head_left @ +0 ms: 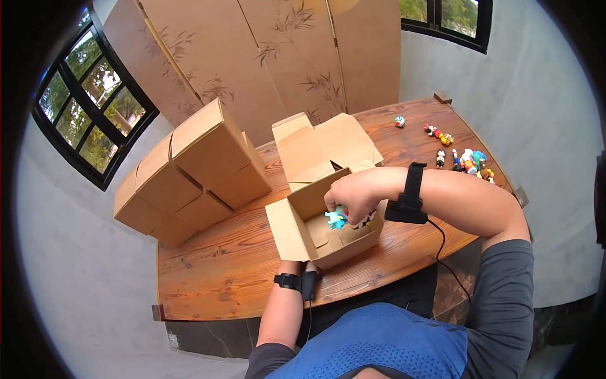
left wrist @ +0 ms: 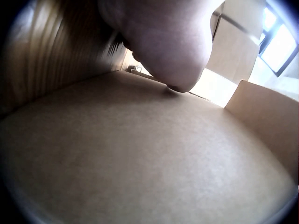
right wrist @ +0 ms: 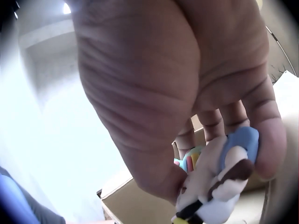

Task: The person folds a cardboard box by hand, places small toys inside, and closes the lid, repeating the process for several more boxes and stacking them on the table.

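Observation:
My right hand (head_left: 358, 191) is inside the open cardboard box (head_left: 341, 252), its fingers and thumb curled round small toy figures. One is turquoise (head_left: 336, 218), with another beside it under the palm. In the right wrist view, the right hand (right wrist: 163, 84) grips a white figure (right wrist: 224, 196) with blue and dark brown parts; a multicoloured toy (right wrist: 190, 161) shows behind it. My left hand (left wrist: 163, 42) is against the outside of the box (left wrist: 140, 149), its fingers mostly hidden; the head view shows only its wrist, below the box's near left corner.
Closed cardboard boxes (head_left: 208, 170) stand on the wooden table (head_left: 208, 278) at the left. Another carton (head_left: 322, 148) lies behind the open box. Several toy figures (head_left: 468, 162) and a small ball-like toy (head_left: 400, 122) lie on the right side. A cable hangs from the right wrist.

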The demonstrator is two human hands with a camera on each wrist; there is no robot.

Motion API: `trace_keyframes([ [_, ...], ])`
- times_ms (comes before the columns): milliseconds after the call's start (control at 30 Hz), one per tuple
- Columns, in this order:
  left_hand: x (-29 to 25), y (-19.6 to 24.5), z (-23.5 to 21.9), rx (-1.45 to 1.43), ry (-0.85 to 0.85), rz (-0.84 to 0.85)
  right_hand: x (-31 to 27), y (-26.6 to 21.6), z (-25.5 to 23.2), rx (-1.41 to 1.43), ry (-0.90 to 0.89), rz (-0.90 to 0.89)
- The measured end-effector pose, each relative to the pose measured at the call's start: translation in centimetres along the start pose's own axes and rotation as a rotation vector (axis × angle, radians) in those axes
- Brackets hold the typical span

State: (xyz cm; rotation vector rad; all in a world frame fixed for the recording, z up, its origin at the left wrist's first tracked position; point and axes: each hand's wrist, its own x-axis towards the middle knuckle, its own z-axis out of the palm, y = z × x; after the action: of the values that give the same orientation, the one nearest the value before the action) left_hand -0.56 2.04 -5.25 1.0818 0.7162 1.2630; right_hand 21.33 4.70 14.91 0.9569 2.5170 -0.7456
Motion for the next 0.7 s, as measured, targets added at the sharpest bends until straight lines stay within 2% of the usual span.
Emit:
trace_keyframes([
  [67, -0.1, 0.2, 0.1, -0.005, -0.009, 0.0, 0.5, -0.2, 0.0, -0.04, -0.002, -0.016],
  [133, -0.2, 0.3, 0.5, -0.008, -0.021, -0.003, 0.9, -0.6, 0.2, -0.025, -0.103, 0.011],
  [233, 0.0, 0.8, 0.6, -0.01, -0.041, -0.008, 1.0, -0.7, 0.6, -0.046, -0.109, -0.017],
  [367, -0.1, 1.1, 0.8, -0.021, -0.061, -0.011, 0.1, -0.2, 0.7, -0.07, -0.018, -0.12],
  [433, -0.5, 1.2, 0.9, -0.027, -0.071, -0.01, -0.5, 0.8, 0.7, -0.002, 0.174, -0.146],
  [567, 0.3, 1.7, 1.3, -0.05, -0.074, 0.01, -3.0, 3.3, 0.4, 0.087, 0.646, -0.09],
  [600, 0.0, 1.9, 1.1, -0.056, -0.073, 0.015, -3.4, 4.0, 0.8, 0.08, 0.639, -0.096],
  [667, 0.2, 2.0, 1.6, -0.068, -0.073, 0.028, -4.1, 4.9, 1.8, 0.214, 0.775, 0.079],
  [700, 0.1, 2.1, 1.6, -0.075, -0.073, 0.037, -4.1, 5.2, 2.6, 0.203, 0.77, 0.074],
])
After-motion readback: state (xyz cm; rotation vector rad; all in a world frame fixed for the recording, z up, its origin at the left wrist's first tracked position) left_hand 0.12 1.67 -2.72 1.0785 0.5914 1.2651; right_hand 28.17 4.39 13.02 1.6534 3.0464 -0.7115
